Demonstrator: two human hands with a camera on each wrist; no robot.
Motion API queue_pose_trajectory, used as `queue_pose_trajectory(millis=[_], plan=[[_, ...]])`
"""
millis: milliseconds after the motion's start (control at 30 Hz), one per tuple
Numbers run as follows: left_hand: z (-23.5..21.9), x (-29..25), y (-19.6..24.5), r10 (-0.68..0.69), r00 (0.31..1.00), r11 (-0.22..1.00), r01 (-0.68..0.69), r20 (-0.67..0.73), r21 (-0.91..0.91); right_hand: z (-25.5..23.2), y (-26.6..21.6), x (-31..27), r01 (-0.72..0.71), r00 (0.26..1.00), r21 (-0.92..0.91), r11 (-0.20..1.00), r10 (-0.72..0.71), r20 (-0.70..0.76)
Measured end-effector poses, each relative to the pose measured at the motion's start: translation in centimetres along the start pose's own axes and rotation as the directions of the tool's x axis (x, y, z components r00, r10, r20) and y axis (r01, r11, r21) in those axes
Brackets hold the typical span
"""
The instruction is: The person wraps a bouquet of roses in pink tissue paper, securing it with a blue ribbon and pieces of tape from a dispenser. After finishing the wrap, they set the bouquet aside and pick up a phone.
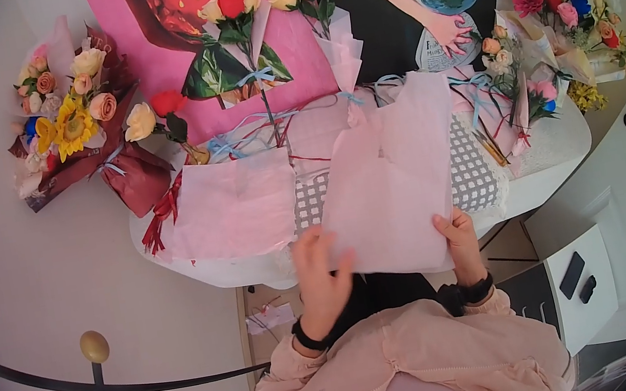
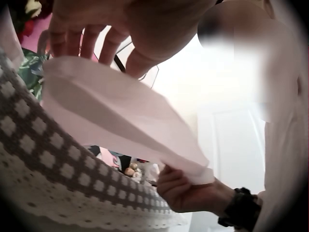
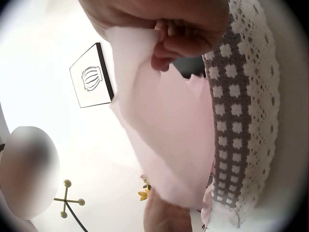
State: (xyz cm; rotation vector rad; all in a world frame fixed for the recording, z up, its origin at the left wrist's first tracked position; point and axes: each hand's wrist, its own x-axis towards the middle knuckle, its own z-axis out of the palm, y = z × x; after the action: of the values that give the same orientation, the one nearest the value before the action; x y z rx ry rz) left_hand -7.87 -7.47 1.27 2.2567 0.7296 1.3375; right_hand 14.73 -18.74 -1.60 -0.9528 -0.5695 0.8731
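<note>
A large pale pink sheet (image 1: 387, 191) is held up at the table's front edge, its lower part over the lap. My right hand (image 1: 462, 243) pinches its lower right edge; in the left wrist view that hand (image 2: 186, 191) has its fingers curled round the paper. At the sheet's left edge, my left hand (image 1: 321, 281) has its fingers spread and fairly straight, blurred in the head view. From the left wrist, the left hand's fingers (image 2: 72, 41) lie along the sheet's upper edge. Another pink sheet (image 1: 236, 208) lies flat on the table to the left.
Wrapped bouquets stand left (image 1: 74, 128) and right (image 1: 569, 20). Single roses (image 1: 235, 3) and ribbons (image 1: 226, 145) lie along the table's back, with scissors (image 1: 491, 147) at the right. A grey-and-white checked cloth (image 1: 473, 173) covers the table. A white cabinet (image 1: 590, 265) holds a phone (image 1: 572, 275).
</note>
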Motion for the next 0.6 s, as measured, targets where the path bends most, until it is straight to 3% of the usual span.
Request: queue_pose_trajectory(millis=[33, 133, 333, 433, 533, 600], plan=[[0.2, -0.1, 0.9, 0.124, 0.988, 0.988, -0.132, 0.095, 0.077, 0.6, 0.4, -0.2, 0.01, 1.0, -0.005, 1.0, -0.01, -0.023], [1.7, 0.1, 4.5, 0.191, 0.954, 0.981, -0.176, 0.23, -0.084, 2.5, 1.7, -1.0, 0.032, 0.997, -0.001, 1.0, -0.031, -0.073], [3.2, -0.2, 3.9, 0.222, 0.937, 0.973, -0.23, 0.269, -0.001, 3.5, 2.7, -2.1, 0.054, 0.998, 0.047, 0.997, -0.053, -0.034], [3.5, -0.3, 3.2, 0.32, 0.915, 0.947, -0.3, 0.246, -0.116, 3.0, 2.8, -2.1, 0.128, 0.992, 0.032, 0.991, -0.128, 0.0], [2.1, 0.7, 3.6, 0.242, 0.942, 0.969, -0.223, 0.23, -0.107, 2.8, 2.7, -2.0, 0.172, 0.985, 0.028, 0.985, -0.173, 0.029], [0.9, 2.3, 4.8, 0.263, 0.938, 0.964, -0.263, 0.226, -0.031, 3.3, 1.4, -2.1, 0.164, 0.985, 0.045, 0.985, -0.166, 0.055]])
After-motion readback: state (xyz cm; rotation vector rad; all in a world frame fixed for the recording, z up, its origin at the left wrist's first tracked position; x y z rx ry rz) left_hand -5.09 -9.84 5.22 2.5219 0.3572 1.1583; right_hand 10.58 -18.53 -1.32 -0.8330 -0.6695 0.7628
